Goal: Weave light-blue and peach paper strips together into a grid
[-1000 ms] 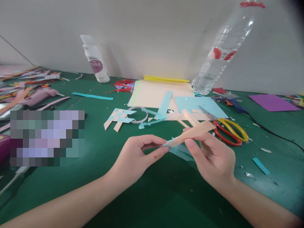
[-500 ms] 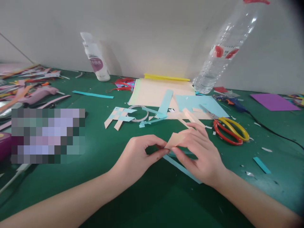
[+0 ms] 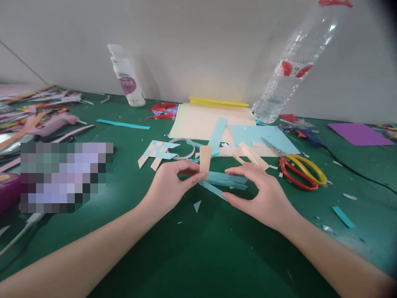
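My left hand (image 3: 173, 178) is closed, thumb and fingertips pinching a peach paper strip (image 3: 205, 159) where it meets several light blue paper strips (image 3: 228, 179). The peach strip stands up from the pinch, and the blue ones fan out to the right. My right hand (image 3: 263, 188) is open around their far side, with thumb and forefinger apart. Its thumb tip is at the end of the lowest blue strip; whether it touches I cannot tell. Beyond my left hand lies a woven blue and peach paper piece (image 3: 159, 150), beside a roll of clear tape (image 3: 182, 157).
Red and yellow scissors (image 3: 299, 174) lie on the right, near a blue glue gun (image 3: 307, 134) with a black cord. Peach sheets (image 3: 201, 118), a blue sheet (image 3: 266, 136) and a clear bottle (image 3: 288, 78) stand behind. A pixelated, phone-like object (image 3: 66, 178) is on the left.
My right hand has let go of the peach strip and moved apart to the right. The peach strip now stands upright in my left hand, which has shifted left and slightly up.
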A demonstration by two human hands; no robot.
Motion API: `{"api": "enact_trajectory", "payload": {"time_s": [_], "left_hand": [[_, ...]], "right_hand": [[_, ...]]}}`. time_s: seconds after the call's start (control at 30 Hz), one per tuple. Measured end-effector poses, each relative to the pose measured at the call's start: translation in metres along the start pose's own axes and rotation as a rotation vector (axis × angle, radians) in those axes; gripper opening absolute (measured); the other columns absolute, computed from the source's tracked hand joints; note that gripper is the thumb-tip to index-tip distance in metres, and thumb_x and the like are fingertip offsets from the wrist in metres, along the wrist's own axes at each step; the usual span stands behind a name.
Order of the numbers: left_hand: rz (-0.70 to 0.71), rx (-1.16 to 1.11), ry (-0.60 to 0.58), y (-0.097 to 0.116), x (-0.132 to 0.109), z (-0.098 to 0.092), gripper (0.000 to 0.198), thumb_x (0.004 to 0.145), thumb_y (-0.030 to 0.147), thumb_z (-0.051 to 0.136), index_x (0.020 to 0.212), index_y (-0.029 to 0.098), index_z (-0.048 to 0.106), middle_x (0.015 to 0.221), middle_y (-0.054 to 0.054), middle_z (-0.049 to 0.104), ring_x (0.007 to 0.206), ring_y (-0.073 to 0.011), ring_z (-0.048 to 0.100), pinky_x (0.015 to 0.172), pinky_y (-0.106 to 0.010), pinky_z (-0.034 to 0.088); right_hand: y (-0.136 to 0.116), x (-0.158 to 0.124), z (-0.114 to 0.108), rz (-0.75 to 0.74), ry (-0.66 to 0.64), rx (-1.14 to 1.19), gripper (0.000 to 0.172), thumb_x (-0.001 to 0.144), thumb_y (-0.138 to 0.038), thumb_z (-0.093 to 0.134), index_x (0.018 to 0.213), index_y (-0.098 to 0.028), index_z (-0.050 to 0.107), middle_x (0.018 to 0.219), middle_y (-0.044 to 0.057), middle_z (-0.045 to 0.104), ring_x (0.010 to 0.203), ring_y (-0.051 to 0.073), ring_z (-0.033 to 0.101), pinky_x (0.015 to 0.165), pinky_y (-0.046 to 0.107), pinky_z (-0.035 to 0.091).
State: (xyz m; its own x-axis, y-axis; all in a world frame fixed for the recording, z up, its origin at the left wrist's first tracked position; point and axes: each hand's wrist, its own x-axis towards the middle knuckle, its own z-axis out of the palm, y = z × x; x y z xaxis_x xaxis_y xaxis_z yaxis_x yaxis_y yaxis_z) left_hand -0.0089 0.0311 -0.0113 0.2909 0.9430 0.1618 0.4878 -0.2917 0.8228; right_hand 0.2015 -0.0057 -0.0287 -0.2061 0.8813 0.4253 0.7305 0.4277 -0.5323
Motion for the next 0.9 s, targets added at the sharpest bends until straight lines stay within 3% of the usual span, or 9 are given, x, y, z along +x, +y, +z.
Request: {"api": "enact_trajectory", "payload": {"time_s": [0.27, 0.5, 0.7, 0.9], "left_hand": [[-0.031, -0.034, 0.001, -0.001, 0.001, -0.001, 0.011, 0.078, 0.028, 0.065, 0.073, 0.018, 0.068, 0.073, 0.002, 0.066, 0.06, -0.0092, 0.056, 0.061, -0.021, 0.047], [-0.025, -0.011, -0.084, -0.002, 0.001, 0.002, 0.01, 0.078, 0.029, 0.065, 0.074, 0.02, 0.068, 0.075, 0.003, 0.069, 0.07, -0.0118, 0.062, 0.068, -0.022, 0.049], [-0.016, 0.036, -0.092, -0.004, 0.0, 0.003, 0.009, 0.078, 0.027, 0.063, 0.08, 0.023, 0.07, 0.083, 0.002, 0.071, 0.078, -0.0153, 0.064, 0.073, -0.026, 0.05], [-0.005, 0.125, -0.106, -0.004, 0.002, 0.004, 0.013, 0.078, 0.03, 0.062, 0.075, 0.02, 0.07, 0.076, 0.0, 0.07, 0.07, -0.0163, 0.062, 0.067, -0.029, 0.05]], "right_hand": [[0.008, 0.006, -0.001, 0.153, -0.018, 0.149, 0.029, 0.074, -0.034, 0.066, 0.102, -0.027, 0.064, 0.093, 0.001, 0.07, 0.09, 0.021, 0.065, 0.078, 0.037, 0.053], [0.011, 0.004, 0.005, 0.077, 0.034, 0.104, 0.009, 0.077, -0.024, 0.063, 0.085, -0.025, 0.068, 0.086, -0.001, 0.07, 0.082, 0.018, 0.064, 0.076, 0.034, 0.05], [0.013, 0.007, 0.005, 0.034, 0.014, 0.134, 0.008, 0.079, -0.023, 0.061, 0.082, -0.024, 0.069, 0.084, 0.001, 0.07, 0.082, 0.018, 0.064, 0.079, 0.037, 0.05], [0.013, 0.006, 0.003, 0.029, -0.008, 0.127, 0.009, 0.08, -0.022, 0.06, 0.084, -0.024, 0.068, 0.085, 0.001, 0.07, 0.081, 0.019, 0.063, 0.077, 0.038, 0.05]]}}
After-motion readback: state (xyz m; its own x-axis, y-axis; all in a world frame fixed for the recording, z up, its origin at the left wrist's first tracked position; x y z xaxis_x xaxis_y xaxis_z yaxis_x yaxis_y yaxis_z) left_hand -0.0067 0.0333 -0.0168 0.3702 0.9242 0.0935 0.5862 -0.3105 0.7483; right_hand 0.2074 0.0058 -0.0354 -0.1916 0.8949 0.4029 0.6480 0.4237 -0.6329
